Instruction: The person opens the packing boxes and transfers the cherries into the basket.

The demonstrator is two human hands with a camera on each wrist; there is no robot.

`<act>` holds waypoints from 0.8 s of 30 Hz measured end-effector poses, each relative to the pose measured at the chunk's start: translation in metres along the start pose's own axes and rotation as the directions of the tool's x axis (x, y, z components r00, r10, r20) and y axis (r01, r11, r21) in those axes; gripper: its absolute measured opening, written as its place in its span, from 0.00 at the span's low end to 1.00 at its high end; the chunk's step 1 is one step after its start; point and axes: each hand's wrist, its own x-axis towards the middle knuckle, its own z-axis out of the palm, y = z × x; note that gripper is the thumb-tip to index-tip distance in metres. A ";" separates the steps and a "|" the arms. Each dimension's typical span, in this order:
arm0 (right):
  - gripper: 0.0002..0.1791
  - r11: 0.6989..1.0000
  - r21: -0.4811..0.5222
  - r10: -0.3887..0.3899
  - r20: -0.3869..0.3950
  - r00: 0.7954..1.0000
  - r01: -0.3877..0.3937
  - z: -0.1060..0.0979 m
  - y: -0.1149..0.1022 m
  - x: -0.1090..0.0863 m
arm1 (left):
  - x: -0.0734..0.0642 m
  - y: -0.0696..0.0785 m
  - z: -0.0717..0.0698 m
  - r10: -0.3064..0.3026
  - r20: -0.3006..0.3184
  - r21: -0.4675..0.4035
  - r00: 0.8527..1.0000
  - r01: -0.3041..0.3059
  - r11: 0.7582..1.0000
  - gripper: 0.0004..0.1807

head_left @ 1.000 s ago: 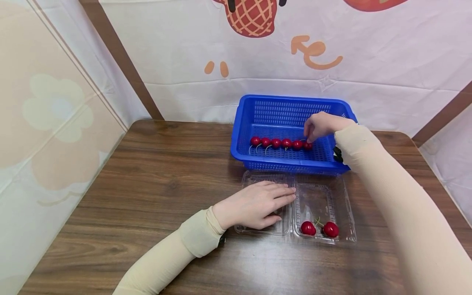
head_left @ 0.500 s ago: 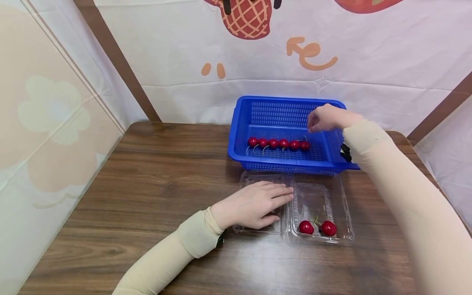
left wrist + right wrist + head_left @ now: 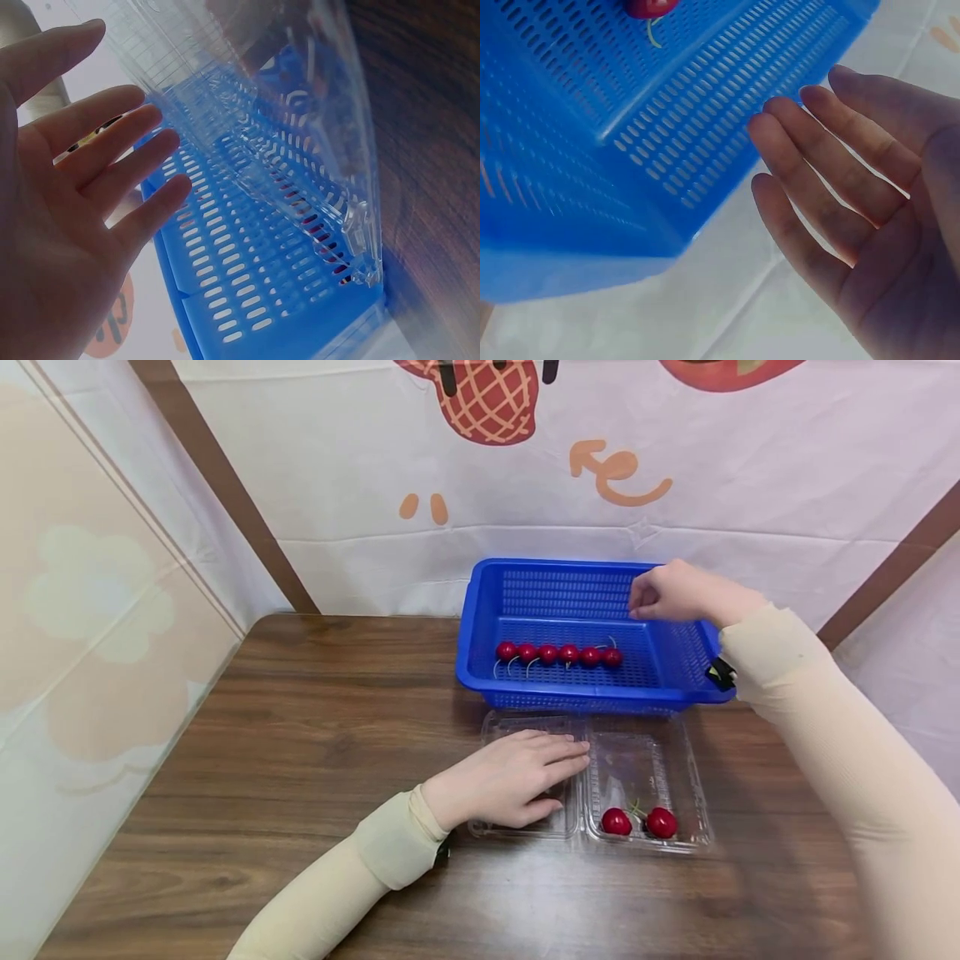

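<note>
Fingers loosely extended, my left hand [image 3: 517,778] lies over the left half of a hinged clear plastic clamshell container [image 3: 626,760]. The left wrist view shows its palm [image 3: 67,217] holding nothing, beside the clear plastic wall [image 3: 330,142]. Two red cherries [image 3: 616,822] with stems sit at the near end of the container's right half. Behind it, a blue plastic basket [image 3: 467,664] holds a row of several cherries [image 3: 567,655]. My right hand [image 3: 678,593] hovers over the basket's back right part, fingers relaxed. In the right wrist view nothing is in its fingers [image 3: 817,157].
The basket stands at the far side of the brown wooden table [image 3: 315,718], close to a printed white cloth backdrop [image 3: 337,485]. The clamshell sits directly in front of the basket. Another cloth panel [image 3: 97,610] hangs on the left.
My right hand has let go of the rightmost cherry in the row and has lifted up, back and to the right. The left hand stays over the container. The whole view shifts slightly.
</note>
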 end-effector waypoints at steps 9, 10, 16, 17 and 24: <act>0.02 0.996 0.004 -0.089 -0.102 0.991 0.090 -0.001 -0.011 -0.025 | -0.001 0.000 0.001 0.000 -0.007 0.007 1.000 0.000 1.000 0.33; 0.02 0.995 0.008 -0.097 -0.107 0.990 0.098 0.000 -0.012 -0.027 | -0.001 0.000 0.001 0.000 -0.005 0.008 1.000 0.000 1.000 0.33; 0.02 0.991 0.010 -0.132 -0.159 0.978 0.135 0.001 -0.021 -0.042 | -0.001 0.000 0.000 0.003 -0.008 0.010 1.000 -0.003 1.000 0.33; 0.03 0.990 0.009 -0.136 -0.168 0.976 0.139 0.001 -0.023 -0.045 | -0.001 0.000 0.000 0.004 -0.010 0.011 1.000 -0.004 1.000 0.33; 0.04 0.986 -0.015 -0.168 -0.202 0.965 0.169 0.005 -0.033 -0.061 | -0.001 0.000 0.000 0.008 -0.015 0.011 1.000 -0.008 1.000 0.33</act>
